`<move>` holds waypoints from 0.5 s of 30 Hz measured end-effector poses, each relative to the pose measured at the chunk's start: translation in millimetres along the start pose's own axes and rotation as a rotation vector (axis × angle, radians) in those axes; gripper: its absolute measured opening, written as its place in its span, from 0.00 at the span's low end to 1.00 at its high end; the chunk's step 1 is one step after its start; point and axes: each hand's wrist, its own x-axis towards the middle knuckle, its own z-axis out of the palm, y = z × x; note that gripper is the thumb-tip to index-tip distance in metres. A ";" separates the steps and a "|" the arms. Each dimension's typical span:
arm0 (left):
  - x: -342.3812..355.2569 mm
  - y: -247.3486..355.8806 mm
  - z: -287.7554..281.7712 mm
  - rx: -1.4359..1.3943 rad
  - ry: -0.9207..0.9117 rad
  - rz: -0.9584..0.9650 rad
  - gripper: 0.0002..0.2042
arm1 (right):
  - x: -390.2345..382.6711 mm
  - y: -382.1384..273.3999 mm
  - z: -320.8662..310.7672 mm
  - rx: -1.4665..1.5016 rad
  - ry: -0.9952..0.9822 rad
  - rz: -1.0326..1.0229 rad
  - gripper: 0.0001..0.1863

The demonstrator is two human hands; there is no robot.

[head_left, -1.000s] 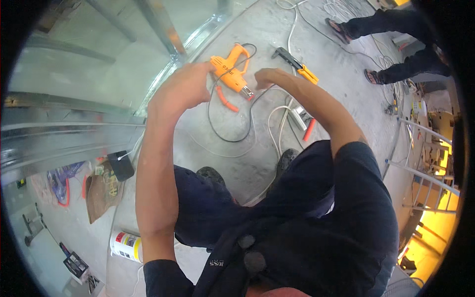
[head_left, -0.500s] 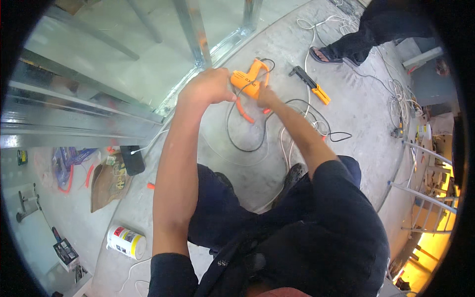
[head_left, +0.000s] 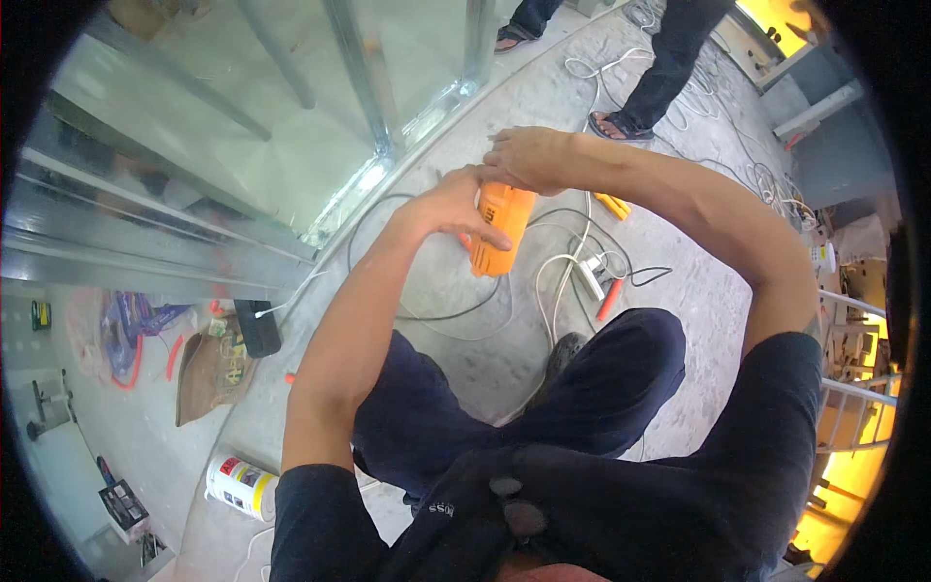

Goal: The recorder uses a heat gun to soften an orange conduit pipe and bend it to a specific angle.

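Above the floor in front of me is an orange heat gun (head_left: 502, 233), its rounded rear end tilted toward me. My left hand (head_left: 452, 206) grips its side, thumb lying across the orange body. My right hand (head_left: 535, 160) is curled over its far end; what those fingers hold there is hidden. Behind the body, part of a red-orange tube (head_left: 465, 241) shows near my left fingers. A dark cord (head_left: 465, 312) loops over the floor below. Beyond my right forearm, the yellow handles (head_left: 613, 206) of a hand tool stick out, the rest of it covered.
A white power strip (head_left: 590, 279) and a red-orange tube piece (head_left: 610, 300) lie by my knee among cables. Metal-framed glass (head_left: 383, 136) stands at left. A phone (head_left: 258, 335) and white tub (head_left: 240, 487) are on the left floor. Another person's leg (head_left: 669, 68) stands ahead.
The heat gun has turned so its rear end points toward me. My left hand has come onto its body, and my right hand has swung from its near side to its far end.
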 end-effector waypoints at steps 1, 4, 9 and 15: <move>0.1 -0.7 -1.5 -0.126 0.007 -0.021 0.51 | -4.5 1.7 -10.0 -0.052 0.049 -0.037 0.24; 0.3 5.2 -3.8 -0.252 0.111 0.046 0.46 | -22.3 8.1 -36.7 -0.123 0.201 -0.104 0.21; 3.9 14.7 -6.8 -0.243 0.371 0.117 0.41 | -52.5 14.9 -71.0 -0.186 0.462 -0.126 0.22; -2.0 31.7 -23.4 -0.754 0.507 0.090 0.32 | -123.5 -0.5 -48.9 0.863 1.291 0.447 0.32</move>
